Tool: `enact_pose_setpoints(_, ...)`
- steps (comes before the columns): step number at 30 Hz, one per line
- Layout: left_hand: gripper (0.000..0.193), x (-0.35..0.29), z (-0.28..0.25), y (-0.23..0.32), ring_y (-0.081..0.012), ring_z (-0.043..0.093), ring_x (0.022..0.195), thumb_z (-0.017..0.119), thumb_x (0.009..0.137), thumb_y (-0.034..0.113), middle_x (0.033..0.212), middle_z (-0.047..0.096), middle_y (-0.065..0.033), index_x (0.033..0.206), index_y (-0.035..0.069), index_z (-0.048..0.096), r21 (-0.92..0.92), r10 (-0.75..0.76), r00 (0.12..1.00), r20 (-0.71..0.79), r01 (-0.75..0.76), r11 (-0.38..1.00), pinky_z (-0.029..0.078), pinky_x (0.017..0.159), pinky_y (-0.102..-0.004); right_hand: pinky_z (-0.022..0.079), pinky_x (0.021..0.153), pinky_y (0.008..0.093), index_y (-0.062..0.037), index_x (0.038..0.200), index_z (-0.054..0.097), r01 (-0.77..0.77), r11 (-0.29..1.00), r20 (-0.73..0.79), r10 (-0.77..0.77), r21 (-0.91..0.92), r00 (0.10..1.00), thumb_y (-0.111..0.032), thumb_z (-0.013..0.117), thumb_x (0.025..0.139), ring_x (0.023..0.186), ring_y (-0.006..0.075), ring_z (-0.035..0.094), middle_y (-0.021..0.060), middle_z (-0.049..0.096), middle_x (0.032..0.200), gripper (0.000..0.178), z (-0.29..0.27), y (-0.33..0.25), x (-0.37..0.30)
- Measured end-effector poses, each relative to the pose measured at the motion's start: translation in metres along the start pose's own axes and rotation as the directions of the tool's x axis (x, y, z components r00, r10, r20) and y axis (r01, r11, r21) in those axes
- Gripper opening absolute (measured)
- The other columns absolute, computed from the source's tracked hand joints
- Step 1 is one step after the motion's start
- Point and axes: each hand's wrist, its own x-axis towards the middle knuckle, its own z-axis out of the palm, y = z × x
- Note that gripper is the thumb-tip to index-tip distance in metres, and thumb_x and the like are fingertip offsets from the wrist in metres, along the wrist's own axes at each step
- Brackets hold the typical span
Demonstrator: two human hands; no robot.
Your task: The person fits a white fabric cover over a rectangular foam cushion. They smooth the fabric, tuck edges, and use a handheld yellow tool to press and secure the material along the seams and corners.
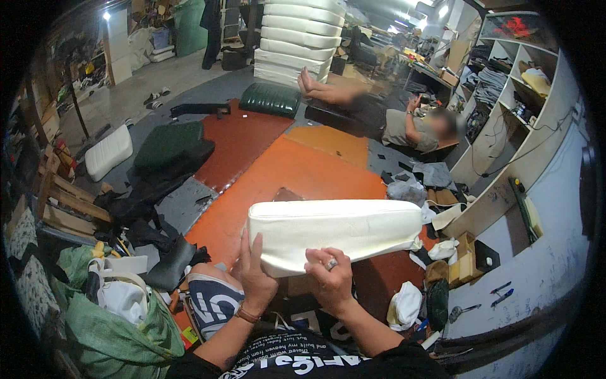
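Note:
In front of me is a long white upholstered cushion, held on edge above the orange floor covering. My left hand grips its left end, with the fingers stretched along the end face and the thumb on the near side. Curled at the cushion's lower edge, my right hand pinches the white cover there, and a ring shows on one finger. Loose cover material bunches at the cushion's right end. The underside is hidden from me.
A dark green cushion lies ahead, near a tall stack of white cushions. Another person reclines at the far right beside shelves. A green sack stands left; a white bundle and tools lie right.

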Motion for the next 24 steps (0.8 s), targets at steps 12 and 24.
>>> enact_pose_setpoints(12, 0.060, -0.040, 0.001, -0.025, -0.0487, 0.065, 0.120, 0.050, 0.074, -0.009, 0.126, 0.068, -0.0296, 0.132, -0.010, 0.065, -0.149, -0.177, 0.977, -0.122, 0.158, 0.976, 0.050, 0.108, -0.0518, 0.054, 0.096, 0.0467, -0.0121, 0.103, 0.074, 0.014, 0.972, 0.122, -0.044, 0.235, 0.992, -0.028, 0.082, 0.089, 0.111, 0.0340, 0.067, 0.0069, 0.074, 0.126, 0.022, -0.004, 0.005, -0.003)
enact_pose_setpoints(24, 0.103, 0.000, 0.005, -0.049, -0.0390, 0.059, 0.136, 0.087, 0.084, 0.025, 0.152, 0.055, -0.0261, 0.165, -0.002, 0.030, -0.435, -0.197, 0.964, 0.180, 0.257, 0.863, 0.048, 0.112, -0.0453, 0.013, 0.127, 0.0717, -0.0050, 0.166, 0.033, -0.004, 0.999, 0.349, 0.019, -0.042, 0.937, -0.060, 0.069, 0.093, 0.163, 0.0439, 0.019, 0.0186, 0.021, 0.177, 0.098, 0.034, -0.015, 0.015)
